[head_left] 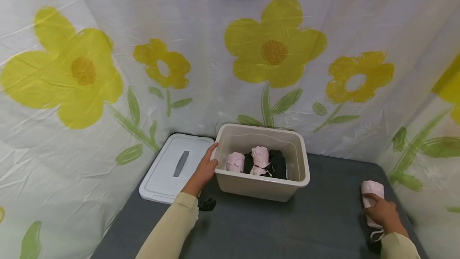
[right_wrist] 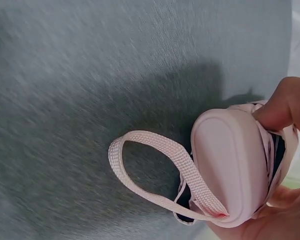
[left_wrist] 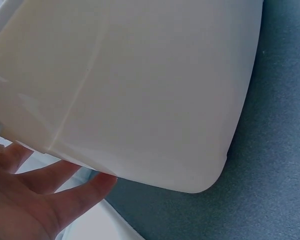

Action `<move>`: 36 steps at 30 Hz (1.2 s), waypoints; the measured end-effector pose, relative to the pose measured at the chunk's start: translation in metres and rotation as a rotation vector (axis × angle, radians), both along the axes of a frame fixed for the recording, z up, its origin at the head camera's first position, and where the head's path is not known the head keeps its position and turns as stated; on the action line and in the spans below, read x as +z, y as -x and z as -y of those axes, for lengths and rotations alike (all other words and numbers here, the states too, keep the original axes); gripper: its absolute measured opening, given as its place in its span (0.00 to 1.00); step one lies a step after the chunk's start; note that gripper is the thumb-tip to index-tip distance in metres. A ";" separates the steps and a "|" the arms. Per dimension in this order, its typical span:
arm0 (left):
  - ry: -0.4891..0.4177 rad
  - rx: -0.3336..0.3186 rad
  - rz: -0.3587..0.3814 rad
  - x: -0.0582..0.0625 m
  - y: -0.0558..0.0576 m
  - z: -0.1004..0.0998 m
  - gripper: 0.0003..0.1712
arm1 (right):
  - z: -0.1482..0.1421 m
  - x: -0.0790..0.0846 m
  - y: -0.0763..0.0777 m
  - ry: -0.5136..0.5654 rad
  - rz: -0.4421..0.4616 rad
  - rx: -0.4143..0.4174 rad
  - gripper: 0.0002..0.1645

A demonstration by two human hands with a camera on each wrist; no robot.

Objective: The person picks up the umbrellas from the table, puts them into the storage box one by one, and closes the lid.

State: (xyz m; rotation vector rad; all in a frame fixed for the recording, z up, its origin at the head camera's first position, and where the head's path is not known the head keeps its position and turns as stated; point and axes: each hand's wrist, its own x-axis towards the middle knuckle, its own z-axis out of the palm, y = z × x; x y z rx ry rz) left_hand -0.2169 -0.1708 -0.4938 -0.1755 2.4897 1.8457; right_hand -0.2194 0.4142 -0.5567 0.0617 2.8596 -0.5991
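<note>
My left hand [head_left: 207, 168] is at the left rim of a beige plastic storage box [head_left: 251, 187]. In the left wrist view its fairly straight fingers [left_wrist: 80, 200] touch the edge of the box wall [left_wrist: 155, 100]. Over at the right side of the table, my right hand [head_left: 383, 212] grips a pink folded compact umbrella [head_left: 373, 188]. The right wrist view shows the umbrella's smooth handle end [right_wrist: 222, 160] and a woven wrist strap [right_wrist: 165, 145] looping off it, close over the grey surface. Inside the box lie pink bundles [head_left: 260, 157] and black bundles [head_left: 277, 165].
A white lid [head_left: 161, 171] with a grey handle [head_left: 181, 164] lies left of the box. Dark grey cloth covers the table [head_left: 280, 227]. White sheeting [head_left: 208, 87] with painted yellow flowers hangs behind the table and along both sides.
</note>
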 end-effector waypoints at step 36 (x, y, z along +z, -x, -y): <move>-0.005 -0.020 -0.011 -0.005 0.003 0.002 0.39 | 0.103 0.040 -0.050 0.638 -0.025 -0.075 0.42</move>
